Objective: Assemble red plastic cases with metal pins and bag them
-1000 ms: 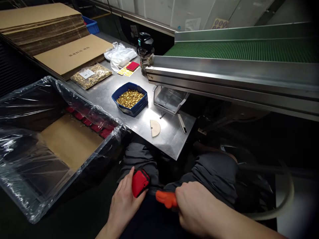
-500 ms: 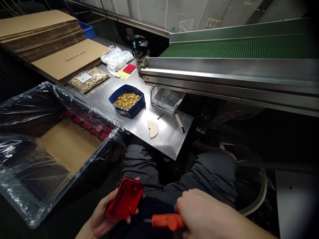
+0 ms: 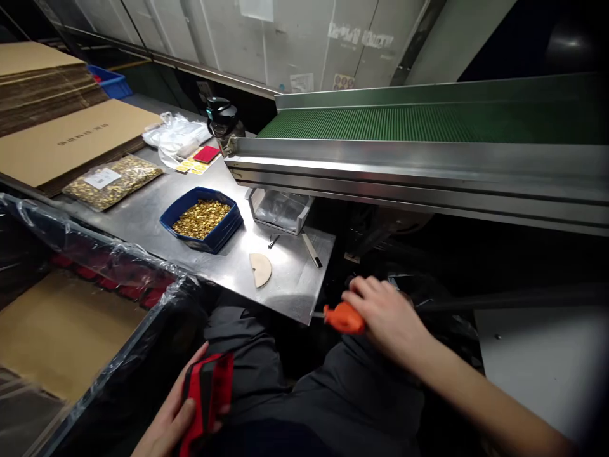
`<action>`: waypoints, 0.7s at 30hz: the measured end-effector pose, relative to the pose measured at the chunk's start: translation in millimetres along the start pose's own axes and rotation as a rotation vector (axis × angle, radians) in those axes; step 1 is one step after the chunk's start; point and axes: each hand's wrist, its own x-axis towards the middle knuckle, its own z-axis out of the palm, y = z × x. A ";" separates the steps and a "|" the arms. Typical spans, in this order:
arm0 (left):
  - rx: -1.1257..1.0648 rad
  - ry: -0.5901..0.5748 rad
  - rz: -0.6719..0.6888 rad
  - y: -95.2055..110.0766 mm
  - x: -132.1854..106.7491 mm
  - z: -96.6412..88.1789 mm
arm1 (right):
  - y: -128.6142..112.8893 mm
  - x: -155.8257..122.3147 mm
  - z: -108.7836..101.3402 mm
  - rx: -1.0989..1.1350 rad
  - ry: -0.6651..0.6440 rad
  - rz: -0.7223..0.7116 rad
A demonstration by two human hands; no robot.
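Observation:
In my left hand (image 3: 174,412) is a red plastic shell with a black band (image 3: 207,393), turned on its side at the bottom of the view. The fingers lie around its far side, with the thumb on the near face. Closed around an orange air blow gun (image 3: 345,317), my right hand (image 3: 387,317) is above my right knee, just off the table's near corner. The gun's thin nozzle points left. Nearest to it on the metal table (image 3: 290,298) are a half-round wooden piece (image 3: 260,270), a nail clipper (image 3: 273,240) and a white-handled cutter (image 3: 311,249).
A blue bin (image 3: 221,238) holds many small brass parts. Behind it lie a bag of brass parts (image 3: 114,181), cardboard (image 3: 85,133) and plastic bags (image 3: 178,133). A plastic-lined crate (image 3: 128,355) stands at left. A green conveyor (image 3: 380,124) rises at right above a clear tray (image 3: 280,212).
My right hand has moved up and away with the blow gun. My left hand has shifted left and tilted the red shell, so its side faces me. The view has swung right.

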 end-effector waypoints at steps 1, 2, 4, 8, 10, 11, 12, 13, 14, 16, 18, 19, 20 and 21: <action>0.171 0.019 0.100 7.9 8.0 4.0 | 16.1 9.4 6.2 -0.037 0.064 0.061; 0.343 0.057 0.183 16.3 16.9 9.7 | 29.7 20.9 14.6 -0.059 0.096 0.113; 0.698 0.136 0.299 35.5 35.8 25.0 | 49.6 48.5 36.6 -0.065 0.101 0.182; 1.178 0.229 0.572 80.6 71.0 59.1 | 68.3 104.1 85.0 -0.060 0.092 0.314; 1.330 0.267 0.632 101.7 86.5 71.4 | 72.8 122.1 104.3 -0.048 0.108 0.403; 1.385 0.289 0.633 110.6 94.1 75.6 | 74.4 127.7 112.2 -0.041 0.118 0.440; 1.422 0.306 0.627 118.2 101.9 78.3 | 75.8 131.1 118.9 -0.033 0.127 0.468; 1.442 0.317 0.624 124.3 109.9 79.7 | 76.9 132.8 124.6 -0.025 0.133 0.487; 1.448 0.318 0.625 128.8 118.2 79.8 | 77.9 132.9 129.4 -0.018 0.139 0.499; 1.449 0.303 0.641 133.4 135.6 77.2 | 79.7 130.5 137.0 0.000 0.145 0.515; 1.448 0.287 0.660 132.4 152.6 72.8 | 82.3 126.1 143.0 0.022 0.147 0.538; 1.449 0.289 0.675 130.1 160.0 70.8 | 83.9 123.5 145.6 0.032 0.146 0.555; 1.451 0.300 0.698 126.9 166.1 69.2 | 85.8 120.9 148.0 0.042 0.144 0.575; 1.456 0.318 0.737 123.3 170.5 68.0 | 87.7 118.4 150.2 0.053 0.142 0.595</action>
